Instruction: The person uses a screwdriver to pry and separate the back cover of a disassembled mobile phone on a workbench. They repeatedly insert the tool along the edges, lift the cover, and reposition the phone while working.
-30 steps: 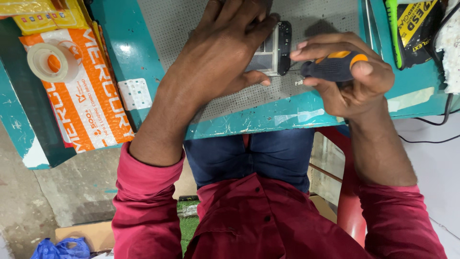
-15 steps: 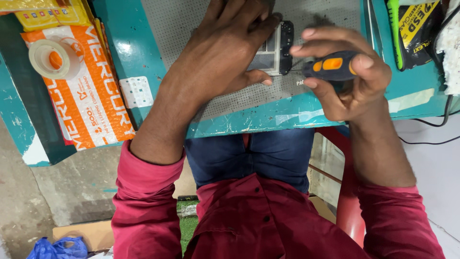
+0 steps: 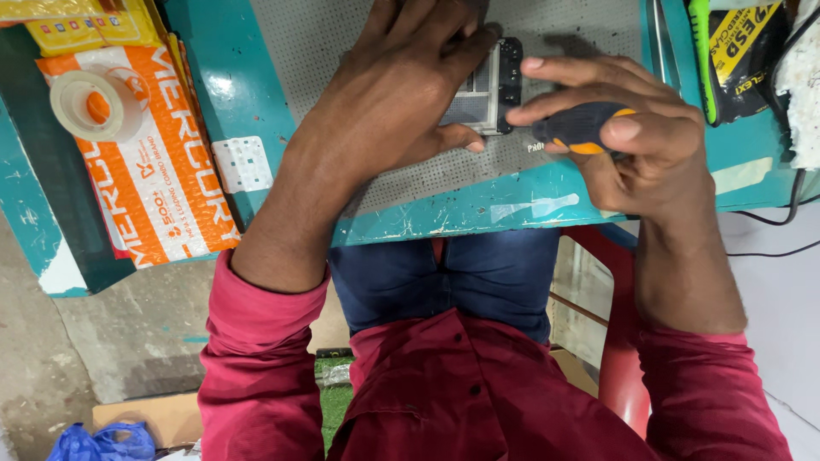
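Your left hand (image 3: 401, 94) still presses flat, fingers spread, on the small device (image 3: 491, 85); your right hand (image 3: 628, 141) grips the black-orange screwdriver (image 3: 581, 128), now rolled slightly, handle's orange mostly hidden

The grey perforated mat (image 3: 342, 51) lies bare to the left of the left hand (image 3: 401, 94), leaving passing room there. The small device (image 3: 491, 85) sits hemmed between that hand and the right hand (image 3: 632, 145), whose grip closes on a screwdriver handle (image 3: 581, 128). A tape roll (image 3: 90, 102) on an orange packet (image 3: 162, 196) crowds the bench's (image 3: 478, 213) left end; a black pouch (image 3: 739, 51) blocks the right.
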